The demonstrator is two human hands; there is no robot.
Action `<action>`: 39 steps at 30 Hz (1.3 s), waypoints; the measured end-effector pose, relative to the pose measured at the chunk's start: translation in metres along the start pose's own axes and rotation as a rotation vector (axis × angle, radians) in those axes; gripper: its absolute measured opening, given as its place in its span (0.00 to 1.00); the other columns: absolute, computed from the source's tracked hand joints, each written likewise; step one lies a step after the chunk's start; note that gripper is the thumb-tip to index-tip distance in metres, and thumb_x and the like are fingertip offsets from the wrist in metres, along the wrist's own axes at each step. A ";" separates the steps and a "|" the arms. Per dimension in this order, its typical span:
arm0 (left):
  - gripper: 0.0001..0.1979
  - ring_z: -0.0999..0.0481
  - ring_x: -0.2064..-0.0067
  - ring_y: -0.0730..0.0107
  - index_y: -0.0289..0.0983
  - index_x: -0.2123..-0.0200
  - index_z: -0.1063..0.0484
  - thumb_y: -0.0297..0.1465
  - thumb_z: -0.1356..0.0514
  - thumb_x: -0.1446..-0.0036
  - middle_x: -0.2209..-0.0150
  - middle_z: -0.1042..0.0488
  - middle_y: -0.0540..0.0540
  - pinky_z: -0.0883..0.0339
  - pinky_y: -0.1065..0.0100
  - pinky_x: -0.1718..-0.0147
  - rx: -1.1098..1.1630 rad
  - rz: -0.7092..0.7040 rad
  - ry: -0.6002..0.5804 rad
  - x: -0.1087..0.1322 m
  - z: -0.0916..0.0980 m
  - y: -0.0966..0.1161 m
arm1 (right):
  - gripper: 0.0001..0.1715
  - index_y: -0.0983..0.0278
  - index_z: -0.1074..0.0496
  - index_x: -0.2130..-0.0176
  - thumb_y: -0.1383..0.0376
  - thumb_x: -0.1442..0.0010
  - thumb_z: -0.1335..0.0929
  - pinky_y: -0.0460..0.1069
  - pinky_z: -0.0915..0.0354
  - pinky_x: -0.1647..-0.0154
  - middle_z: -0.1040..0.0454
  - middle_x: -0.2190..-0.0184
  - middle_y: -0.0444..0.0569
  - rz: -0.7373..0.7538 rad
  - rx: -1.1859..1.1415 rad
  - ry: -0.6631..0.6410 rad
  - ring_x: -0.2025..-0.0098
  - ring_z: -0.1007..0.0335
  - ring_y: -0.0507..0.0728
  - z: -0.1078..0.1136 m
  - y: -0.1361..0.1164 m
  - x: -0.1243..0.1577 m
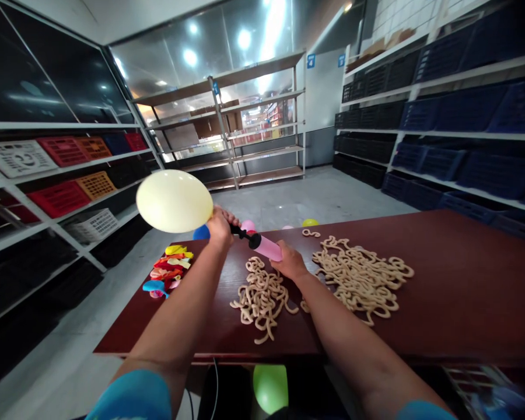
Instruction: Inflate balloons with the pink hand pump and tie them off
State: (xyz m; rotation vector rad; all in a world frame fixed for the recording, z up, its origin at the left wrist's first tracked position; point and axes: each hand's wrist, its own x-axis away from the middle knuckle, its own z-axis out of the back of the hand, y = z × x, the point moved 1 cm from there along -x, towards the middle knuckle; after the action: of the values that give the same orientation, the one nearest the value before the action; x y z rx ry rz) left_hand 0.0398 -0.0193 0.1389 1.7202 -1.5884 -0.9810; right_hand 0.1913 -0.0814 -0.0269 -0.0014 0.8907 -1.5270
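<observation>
A large inflated pale yellow balloon (pixel 174 201) stands out to the left of my left hand (pixel 221 226). That hand is closed around the balloon's neck, where it meets the black end of a balloon pump (pixel 269 248). My fingers hide the exact joint. My right hand (pixel 291 261) wraps the far end of the pump's pink barrel, over the table. Beneath the pump lies a small heap of beige curled pieces (pixel 265 291), like twisted rings. Several uninflated balloons (pixel 170 269) in mixed colours lie on the table left of my left forearm.
A bigger heap of beige curled pieces (pixel 363 277) covers part of the dark red table (pixel 459 280). Inflated balloons, one green (pixel 271 388) and one blue (pixel 201 232), are below the table's edges. Shelves with crates (pixel 61 195) stand left and right; a metal rack (pixel 262 116) stands behind.
</observation>
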 end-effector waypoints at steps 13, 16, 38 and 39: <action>0.20 0.45 0.86 0.77 0.39 0.82 0.54 0.40 0.47 0.48 0.88 0.51 0.56 0.42 0.71 0.84 0.044 -0.072 -0.031 -0.008 0.008 0.043 | 0.23 0.62 0.37 0.57 0.65 0.54 0.32 0.49 0.42 0.65 0.30 0.64 0.49 0.022 0.005 0.065 0.62 0.34 0.57 0.006 -0.001 -0.007; 0.20 0.45 0.86 0.78 0.39 0.82 0.53 0.41 0.46 0.48 0.87 0.51 0.56 0.42 0.72 0.84 0.045 -0.124 -0.048 -0.015 0.011 0.071 | 0.23 0.63 0.37 0.57 0.65 0.55 0.31 0.49 0.42 0.65 0.30 0.64 0.49 0.002 0.018 0.069 0.62 0.34 0.57 0.007 0.003 -0.009; 0.21 0.43 0.86 0.76 0.39 0.83 0.53 0.41 0.47 0.47 0.87 0.50 0.55 0.41 0.70 0.83 0.055 0.028 -0.046 0.016 0.019 -0.013 | 0.23 0.62 0.36 0.58 0.61 0.55 0.30 0.49 0.42 0.68 0.29 0.66 0.49 0.023 0.037 0.005 0.65 0.33 0.57 0.003 -0.007 -0.002; 0.21 0.43 0.86 0.76 0.39 0.83 0.53 0.41 0.46 0.47 0.87 0.50 0.55 0.41 0.70 0.84 0.048 0.020 -0.043 0.014 0.020 -0.003 | 0.23 0.62 0.36 0.58 0.61 0.55 0.31 0.49 0.42 0.68 0.29 0.66 0.49 0.038 0.031 0.012 0.64 0.33 0.57 0.003 -0.009 -0.002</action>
State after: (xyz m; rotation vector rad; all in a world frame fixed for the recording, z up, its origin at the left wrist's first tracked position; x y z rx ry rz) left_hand 0.0250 -0.0318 0.1238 1.7219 -1.6661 -0.9840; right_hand 0.1861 -0.0823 -0.0189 0.0471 0.8711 -1.5063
